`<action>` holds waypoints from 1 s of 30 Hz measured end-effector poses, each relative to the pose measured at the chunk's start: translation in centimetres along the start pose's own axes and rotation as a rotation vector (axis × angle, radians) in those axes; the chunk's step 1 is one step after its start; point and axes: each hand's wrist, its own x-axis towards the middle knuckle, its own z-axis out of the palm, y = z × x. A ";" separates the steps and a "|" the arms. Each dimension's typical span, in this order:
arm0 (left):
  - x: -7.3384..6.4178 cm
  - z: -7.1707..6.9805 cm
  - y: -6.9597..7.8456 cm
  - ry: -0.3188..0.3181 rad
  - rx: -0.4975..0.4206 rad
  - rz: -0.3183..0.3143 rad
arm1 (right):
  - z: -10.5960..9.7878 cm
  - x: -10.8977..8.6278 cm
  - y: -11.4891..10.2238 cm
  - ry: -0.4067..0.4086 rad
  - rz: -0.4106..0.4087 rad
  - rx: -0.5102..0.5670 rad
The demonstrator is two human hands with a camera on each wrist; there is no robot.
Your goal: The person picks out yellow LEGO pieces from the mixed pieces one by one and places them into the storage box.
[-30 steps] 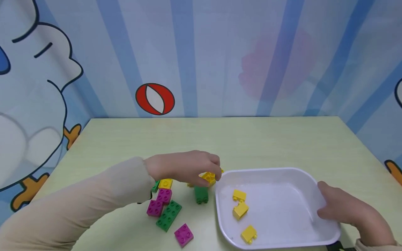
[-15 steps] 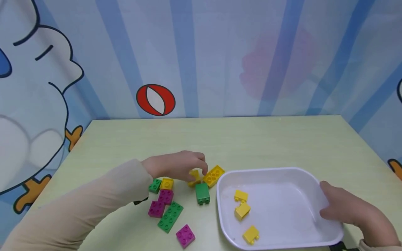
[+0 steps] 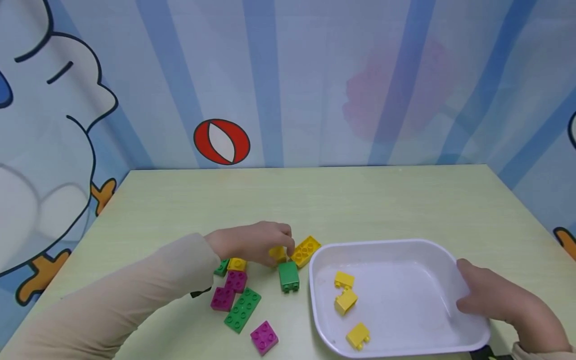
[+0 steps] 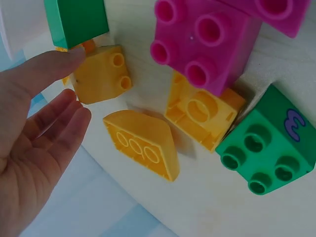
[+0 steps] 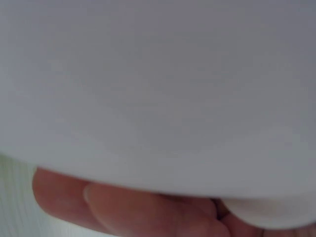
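My left hand (image 3: 252, 242) reaches over the bricks, thumb and fingers spread around a small yellow toy brick (image 4: 101, 74). In the left wrist view the thumb tip overlaps its edge, and the other fingers, only slightly bent, lie at its near corner. A longer yellow brick (image 3: 306, 251) and an upright green brick (image 3: 289, 277) sit close by. My right hand (image 3: 499, 302) grips the right rim of a white plastic tray (image 3: 405, 295), thumb inside and fingers (image 5: 133, 210) beneath the edge. Several yellow bricks (image 3: 345, 301) lie in the tray.
Left of the tray lie magenta bricks (image 3: 264, 337), a long green brick (image 3: 243, 310) and a yellow brick (image 3: 237, 264). The left wrist view shows a yellow slope-sided brick (image 4: 143, 143) and a green brick marked 3 (image 4: 269, 143). A printed backdrop (image 3: 315, 90) stands behind the table.
My left hand has let go of the longer yellow brick beside the tray, then moved left and down to the small yellow brick. The right hand stays on the tray.
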 end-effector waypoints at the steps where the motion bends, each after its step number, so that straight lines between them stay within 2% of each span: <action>1: 0.1 0.0 -0.1 0.004 0.003 0.003 | 0.0 0.0 0.0 0.001 -0.001 0.001; 13: 0.7 1.1 -0.5 0.047 0.001 -0.026 | 0.0 -0.2 -0.2 0.024 -0.012 0.016; 22: 0.7 2.2 -1.0 0.045 -0.039 -0.070 | 0.0 -0.2 -0.2 0.018 -0.019 0.012; 30: 0.6 2.3 -1.1 0.036 -0.030 -0.065 | 0.0 -0.2 -0.1 0.018 -0.016 0.016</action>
